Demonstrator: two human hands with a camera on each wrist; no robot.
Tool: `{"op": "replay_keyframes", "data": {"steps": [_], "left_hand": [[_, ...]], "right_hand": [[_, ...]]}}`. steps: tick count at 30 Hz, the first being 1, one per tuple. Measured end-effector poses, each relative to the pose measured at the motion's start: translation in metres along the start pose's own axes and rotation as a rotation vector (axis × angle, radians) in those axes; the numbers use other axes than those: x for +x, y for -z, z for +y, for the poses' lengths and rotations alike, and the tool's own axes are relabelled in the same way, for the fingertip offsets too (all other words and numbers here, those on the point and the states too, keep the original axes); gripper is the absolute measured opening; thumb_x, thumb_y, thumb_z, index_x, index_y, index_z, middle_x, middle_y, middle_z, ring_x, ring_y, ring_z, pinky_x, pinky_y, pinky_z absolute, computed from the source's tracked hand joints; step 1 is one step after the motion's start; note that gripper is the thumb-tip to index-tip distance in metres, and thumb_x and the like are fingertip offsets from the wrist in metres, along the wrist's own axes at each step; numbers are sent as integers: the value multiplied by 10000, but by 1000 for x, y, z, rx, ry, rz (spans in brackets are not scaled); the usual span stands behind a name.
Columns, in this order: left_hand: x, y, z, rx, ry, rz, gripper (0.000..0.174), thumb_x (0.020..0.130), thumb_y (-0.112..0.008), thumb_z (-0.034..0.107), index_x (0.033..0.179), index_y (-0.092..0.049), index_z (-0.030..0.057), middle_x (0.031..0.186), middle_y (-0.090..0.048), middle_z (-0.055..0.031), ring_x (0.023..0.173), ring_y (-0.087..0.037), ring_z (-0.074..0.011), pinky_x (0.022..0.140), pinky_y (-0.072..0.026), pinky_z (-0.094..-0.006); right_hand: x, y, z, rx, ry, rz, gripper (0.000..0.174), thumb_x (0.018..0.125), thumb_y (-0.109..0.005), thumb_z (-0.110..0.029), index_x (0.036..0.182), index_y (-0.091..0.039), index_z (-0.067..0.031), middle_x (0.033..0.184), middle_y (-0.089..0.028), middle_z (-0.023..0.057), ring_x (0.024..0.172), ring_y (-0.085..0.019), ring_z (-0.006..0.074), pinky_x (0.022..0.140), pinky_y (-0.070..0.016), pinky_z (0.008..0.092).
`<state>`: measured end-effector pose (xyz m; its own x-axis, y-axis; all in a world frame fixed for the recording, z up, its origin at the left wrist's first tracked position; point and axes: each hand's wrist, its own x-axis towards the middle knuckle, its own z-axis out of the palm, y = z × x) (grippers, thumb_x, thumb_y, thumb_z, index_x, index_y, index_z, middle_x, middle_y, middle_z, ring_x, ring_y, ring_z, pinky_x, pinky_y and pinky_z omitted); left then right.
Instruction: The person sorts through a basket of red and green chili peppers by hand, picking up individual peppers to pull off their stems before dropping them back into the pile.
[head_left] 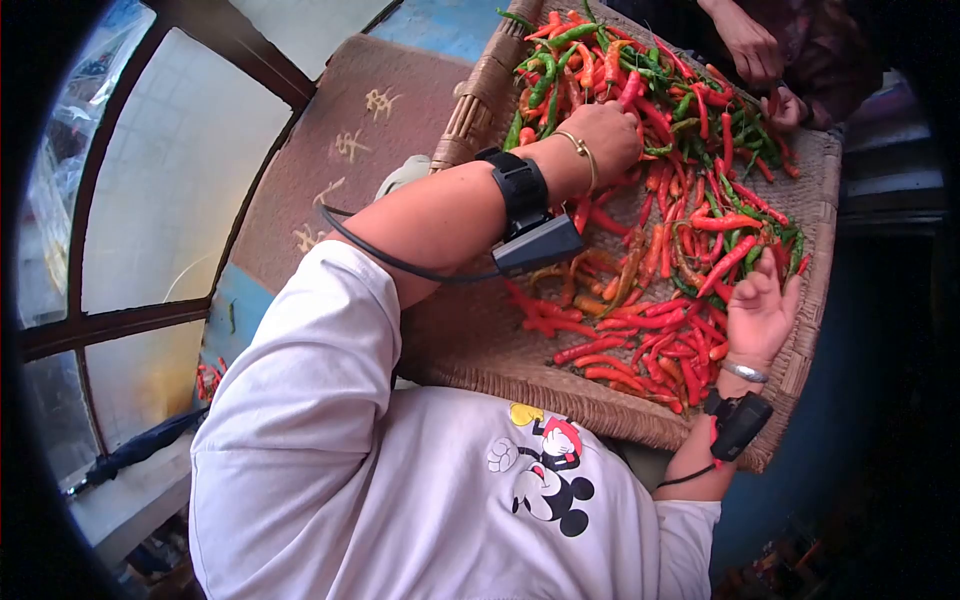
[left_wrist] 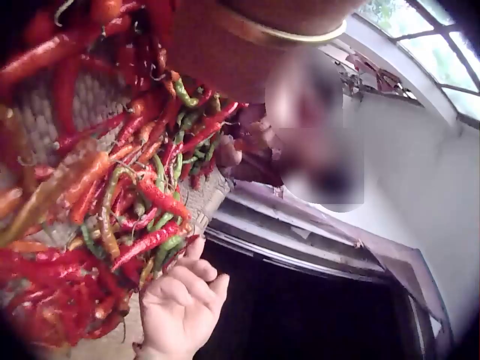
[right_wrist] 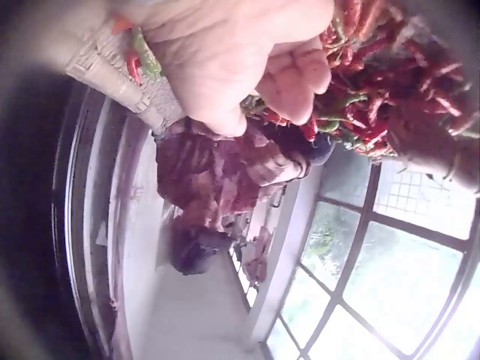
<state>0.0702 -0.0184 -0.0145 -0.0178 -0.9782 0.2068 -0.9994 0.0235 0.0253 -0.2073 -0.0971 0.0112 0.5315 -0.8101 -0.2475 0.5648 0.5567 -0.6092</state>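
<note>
Red, orange and green chili peppers fill a woven basket tray. My left hand, wearing a thin bracelet, reaches over to the far left part of the pile. Its fingers point down among the peppers and their tips are hidden; a red chili pepper shows right at the knuckles. I cannot tell whether the fingers grip it. My right hand is palm up near the tray's right rim, fingers loosely bent and nothing in them. Beside it lie red chili peppers and a few green ones.
Across the tray, another person's hands work at the pile's far right edge. Plain red chili peppers lie together at the near side. A brown board with yellow characters is at left, by a framed window.
</note>
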Motion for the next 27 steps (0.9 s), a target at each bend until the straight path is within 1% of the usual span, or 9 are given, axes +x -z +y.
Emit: {"op": "replay_keyframes", "data": {"steps": [3,5,9,12,17,19,20,23,27], "left_hand": [[-3,16,12,-82,-46,1,119,651,-540,132,738,-614,99,791,-536,-48,802,-529,-218,612,-467,-325],[-8,24,24,-96,-76,54,113,666,-527,142,748,-587,94,768,-528,-45,742,-552,-210,575,-470,-322],[-15,33,44,-268,-233,214,113,655,-532,182,708,-511,85,684,-503,-38,610,-561,-211,489,-462,-326],[-20,33,56,-422,-344,233,138,670,-540,212,689,-489,85,652,-498,-37,582,-558,-221,477,-458,-326],[-23,28,62,-591,-404,230,199,711,-543,272,708,-498,78,646,-523,-56,584,-560,-248,481,-452,-351],[-19,30,54,-678,-282,174,233,723,-551,305,728,-507,76,638,-541,-68,589,-563,-261,491,-449,-369],[-13,32,49,-513,-196,67,244,716,-559,318,727,-522,77,640,-554,-76,592,-566,-264,501,-451,-372],[-4,24,19,-261,15,-59,163,689,-545,229,726,-580,74,677,-576,-83,626,-583,-259,511,-460,-370],[-4,16,5,-182,119,-118,121,654,-568,135,737,-640,85,706,-604,-85,694,-600,-248,564,-477,-355]], "right_hand": [[-4,-16,20,-172,-112,-89,379,848,-443,-267,1117,-455,1,743,-542,30,591,-450,82,511,-370,225],[-10,-32,35,-544,-84,-43,324,825,-485,-172,1104,-464,-9,718,-548,28,541,-461,68,469,-372,192],[-15,-48,65,-1149,-68,-99,383,779,-514,-28,1150,-422,-17,733,-522,-7,599,-474,46,529,-394,163],[-17,-51,81,-1105,100,-214,317,729,-549,46,1032,-478,-15,793,-539,-13,748,-493,65,665,-415,194],[-15,-37,74,-1234,108,-216,102,752,-552,3,851,-537,-13,751,-549,-11,687,-504,62,612,-422,196],[-15,-40,69,-1209,47,-147,73,780,-532,-36,850,-542,-18,697,-545,-4,585,-493,54,534,-412,188],[-14,-44,66,-1177,85,-68,79,802,-519,-75,856,-553,-28,658,-538,2,520,-472,51,482,-394,182],[-7,-42,42,-986,239,59,145,824,-512,-166,825,-555,-27,639,-538,2,496,-449,46,455,-365,172],[-6,-24,4,-985,310,174,178,828,-514,-211,764,-541,-47,594,-513,-4,468,-408,30,425,-321,149]]}}
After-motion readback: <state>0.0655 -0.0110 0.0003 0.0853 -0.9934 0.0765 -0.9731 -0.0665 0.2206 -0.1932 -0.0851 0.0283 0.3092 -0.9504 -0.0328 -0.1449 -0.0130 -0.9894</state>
